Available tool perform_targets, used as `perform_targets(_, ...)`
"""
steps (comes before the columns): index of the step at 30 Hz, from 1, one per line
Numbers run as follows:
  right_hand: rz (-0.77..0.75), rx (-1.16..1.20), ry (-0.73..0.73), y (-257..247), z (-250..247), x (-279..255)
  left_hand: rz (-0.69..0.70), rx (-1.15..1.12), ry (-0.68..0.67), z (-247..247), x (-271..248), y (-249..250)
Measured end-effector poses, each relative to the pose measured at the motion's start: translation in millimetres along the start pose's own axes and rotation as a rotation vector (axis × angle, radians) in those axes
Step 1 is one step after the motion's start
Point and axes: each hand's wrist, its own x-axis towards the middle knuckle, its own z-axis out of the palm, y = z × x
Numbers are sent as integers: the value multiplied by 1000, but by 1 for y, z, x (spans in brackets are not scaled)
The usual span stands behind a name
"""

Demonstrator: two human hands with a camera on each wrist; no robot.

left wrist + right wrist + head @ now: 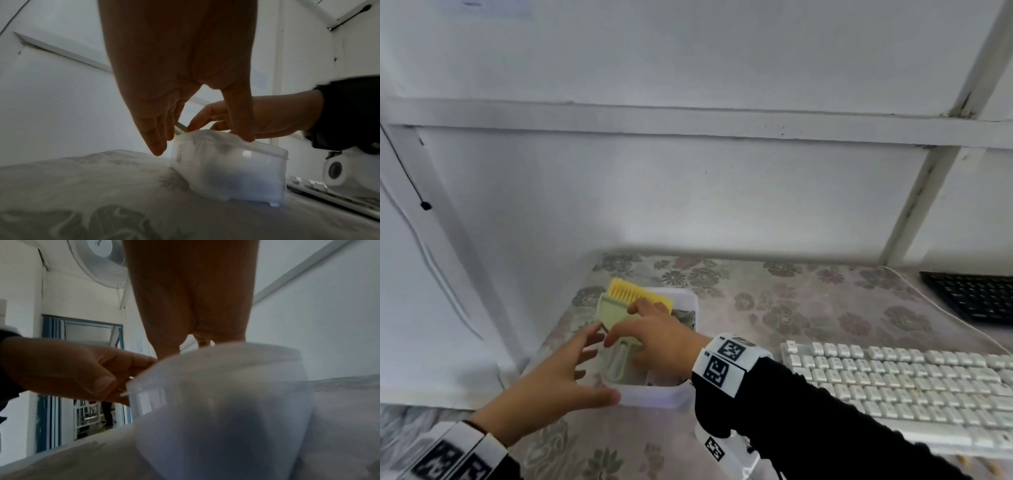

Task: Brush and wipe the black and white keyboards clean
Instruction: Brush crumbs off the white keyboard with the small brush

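A green brush (616,310) with yellow bristles lies in a translucent white container (654,394) at the left of the table, beside a grey cloth (685,317). My right hand (633,342) reaches into the container and grips the brush, fingers over its head and thumb by the handle neck. My left hand (594,363) is spread open at the container's near-left corner, thumb against the rim. The white keyboard (893,387) lies to the right under my right forearm. The black keyboard (972,294) sits further back at the right edge. The wrist views show the container (226,162) only from outside.
A floral cloth (774,308) covers the table, which ends close to the left of the container. A white cable (945,313) runs between the two keyboards. A white wall with shelf rails (688,120) stands right behind. A wall fan (102,261) hangs high up.
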Motion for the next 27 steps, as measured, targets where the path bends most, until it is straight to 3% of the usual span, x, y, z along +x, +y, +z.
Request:
perform_targets(9,-89,-166,109,5,7,3,36,-10,20,-7,10,-9)
perform_targets(13,-126,-118,304,11,-1,-4,15,77,42,-4,12,-3)
perform_targets(20,-152,569,752,33,-51,-73,195,133,148,20,12,31)
perform_targets(23,-75,841,905,58,-79,-124,295,151,107,41,16,51)
perform_targets(27,79,998,1060,110,-112,-209,395,226,14,82,25,76)
